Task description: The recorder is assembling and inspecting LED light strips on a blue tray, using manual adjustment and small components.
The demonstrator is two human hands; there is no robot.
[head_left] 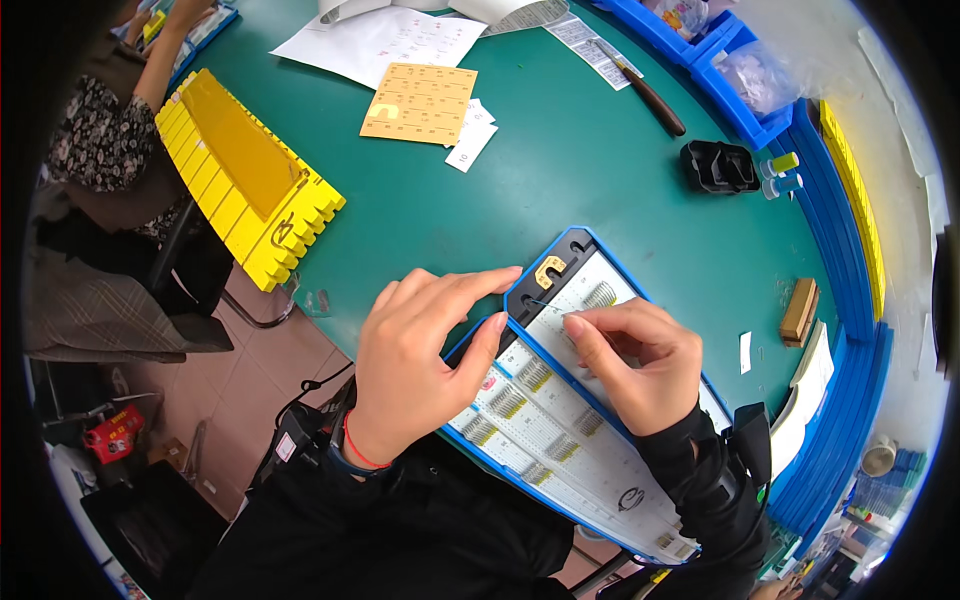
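Hands [408, 345] at blue-rimmed tray [570, 300] (white panel, black end, gold insert [549, 264]).

In front of me spreads a green tabletop [590, 165], evenly lit, with a faint sheen. Past its left edge I see a floor [235, 365] of pinkish-brown tiles with thin joints. A chair [173, 247] with a dark frame stands over there on my left. Along my far right, beyond the table, runs a bright whitish surface [905, 225]; I can't tell whether it's wall or partition.
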